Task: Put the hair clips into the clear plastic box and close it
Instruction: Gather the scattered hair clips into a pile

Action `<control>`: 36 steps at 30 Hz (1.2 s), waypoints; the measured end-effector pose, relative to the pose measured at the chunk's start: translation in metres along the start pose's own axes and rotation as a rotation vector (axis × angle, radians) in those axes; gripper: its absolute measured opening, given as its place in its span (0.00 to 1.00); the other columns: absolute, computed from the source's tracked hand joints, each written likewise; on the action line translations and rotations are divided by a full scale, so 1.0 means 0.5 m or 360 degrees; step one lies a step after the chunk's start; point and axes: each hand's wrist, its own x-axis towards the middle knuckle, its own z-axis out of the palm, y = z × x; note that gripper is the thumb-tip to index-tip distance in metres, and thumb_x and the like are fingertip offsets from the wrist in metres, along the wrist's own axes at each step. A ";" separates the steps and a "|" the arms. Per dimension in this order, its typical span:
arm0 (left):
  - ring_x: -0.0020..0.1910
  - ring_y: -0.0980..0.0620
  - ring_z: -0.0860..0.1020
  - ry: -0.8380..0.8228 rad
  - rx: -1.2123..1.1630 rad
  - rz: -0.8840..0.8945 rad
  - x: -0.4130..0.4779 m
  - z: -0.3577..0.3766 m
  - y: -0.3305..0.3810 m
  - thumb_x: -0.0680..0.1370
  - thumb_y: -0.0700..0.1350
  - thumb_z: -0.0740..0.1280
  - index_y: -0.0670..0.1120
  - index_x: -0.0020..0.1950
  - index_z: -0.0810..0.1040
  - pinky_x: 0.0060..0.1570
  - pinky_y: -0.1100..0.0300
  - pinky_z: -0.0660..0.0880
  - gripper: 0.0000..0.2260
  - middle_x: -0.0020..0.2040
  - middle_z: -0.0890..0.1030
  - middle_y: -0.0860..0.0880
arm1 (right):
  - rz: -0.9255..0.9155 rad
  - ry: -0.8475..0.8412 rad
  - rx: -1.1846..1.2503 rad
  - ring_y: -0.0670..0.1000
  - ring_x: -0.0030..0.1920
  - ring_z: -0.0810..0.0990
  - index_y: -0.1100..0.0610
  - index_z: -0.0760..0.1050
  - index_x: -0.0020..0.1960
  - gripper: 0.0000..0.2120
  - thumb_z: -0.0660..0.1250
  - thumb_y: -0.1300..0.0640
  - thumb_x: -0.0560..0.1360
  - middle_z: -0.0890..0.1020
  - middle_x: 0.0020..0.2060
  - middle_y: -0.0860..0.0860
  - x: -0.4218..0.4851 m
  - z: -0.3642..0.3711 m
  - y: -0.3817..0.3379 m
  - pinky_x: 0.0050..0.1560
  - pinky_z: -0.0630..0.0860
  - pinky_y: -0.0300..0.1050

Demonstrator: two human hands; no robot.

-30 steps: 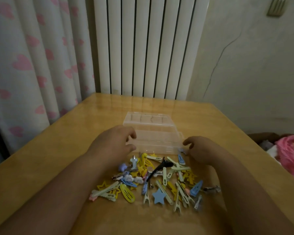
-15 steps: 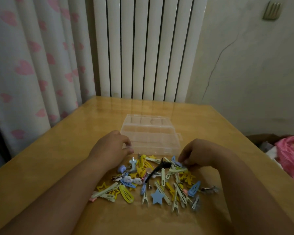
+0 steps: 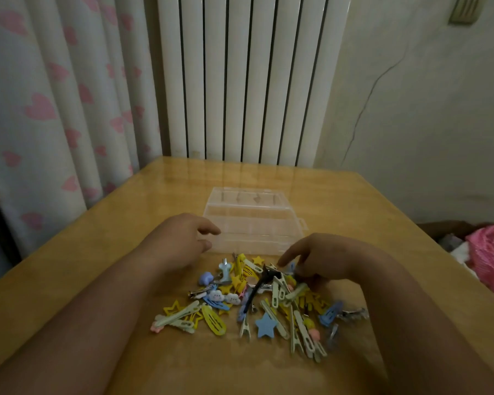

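Dozens of hair clips [image 3: 257, 302] lie heaped just in front of the clear box [image 3: 254, 226] on the tabletop [image 3: 83, 266]; the right hand [image 3: 322, 260] curls into them, grip unclear, the left hand [image 3: 180, 240] loose beside the box, so I'd pinch few, cleanly.

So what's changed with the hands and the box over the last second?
The right hand left the clear box's near corner and dropped onto the pile of hair clips, fingers reaching in. The left hand stayed at the box's near-left edge. Box and clips look unmoved.
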 end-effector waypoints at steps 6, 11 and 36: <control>0.42 0.58 0.76 -0.0074 -0.0005 0.0048 -0.018 -0.046 0.001 0.72 0.51 0.72 0.56 0.45 0.79 0.41 0.60 0.71 0.04 0.44 0.79 0.55 | 0.0190 0.0001 -0.0054 0.48 0.47 0.81 0.43 0.76 0.60 0.14 0.64 0.58 0.79 0.80 0.49 0.49 -0.027 -0.023 0.029 0.44 0.82 0.48; 0.45 0.54 0.76 -0.0274 0.0225 -0.0019 -0.028 -0.031 0.026 0.74 0.52 0.69 0.55 0.48 0.76 0.44 0.58 0.74 0.06 0.47 0.78 0.54 | 0.0205 0.0087 -0.0118 0.54 0.46 0.80 0.47 0.78 0.59 0.12 0.62 0.57 0.79 0.80 0.45 0.52 -0.038 0.000 0.011 0.42 0.81 0.48; 0.77 0.54 0.50 -0.0428 0.0058 0.0358 -0.164 0.073 0.037 0.66 0.66 0.70 0.55 0.78 0.45 0.74 0.54 0.54 0.49 0.79 0.49 0.55 | -0.0651 0.0349 -0.0244 0.49 0.77 0.53 0.41 0.54 0.77 0.50 0.74 0.33 0.61 0.51 0.78 0.43 -0.052 0.165 0.015 0.74 0.55 0.48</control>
